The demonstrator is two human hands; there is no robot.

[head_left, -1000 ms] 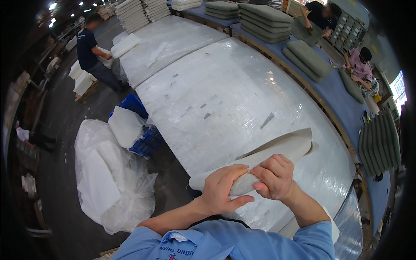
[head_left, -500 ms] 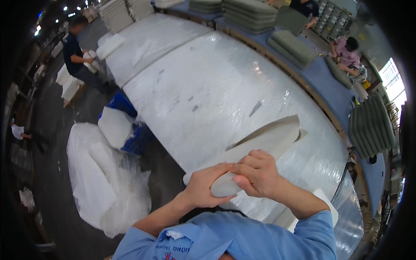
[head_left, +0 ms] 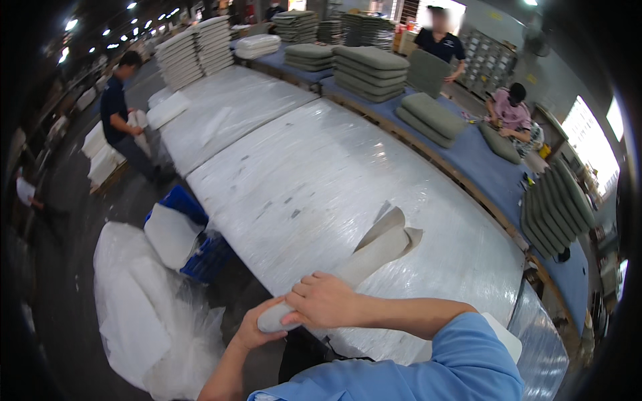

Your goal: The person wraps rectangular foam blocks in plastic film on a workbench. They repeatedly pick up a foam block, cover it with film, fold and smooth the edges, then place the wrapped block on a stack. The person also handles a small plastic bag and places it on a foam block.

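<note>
A long, light grey-beige fabric piece (head_left: 376,259), bunched into a tube, lies slanting over the table near my body. Its far end spreads into two loose flaps on the table top, while the near end is rounded and full. Around that rounded end curls my left hand (head_left: 251,327), its fingers closed on it from the side. My right hand (head_left: 322,301) grips the tube just beyond, closed over its top, with the thumb by the rounded end. Whatever lies inside the fabric is hidden.
The table (head_left: 321,174) is wrapped in shiny clear film. Left of it stand a blue crate (head_left: 208,257) and a large plastic bag (head_left: 134,307) of white pieces. Green cushions (head_left: 428,117) are stacked on the blue bench beyond. A person (head_left: 120,110) works at the far left; others work behind the bench.
Both hands have shifted left and nearer my body with the fabric piece. Its tube looks narrower, and its flapped far end has drawn left. The head view has tilted up.
</note>
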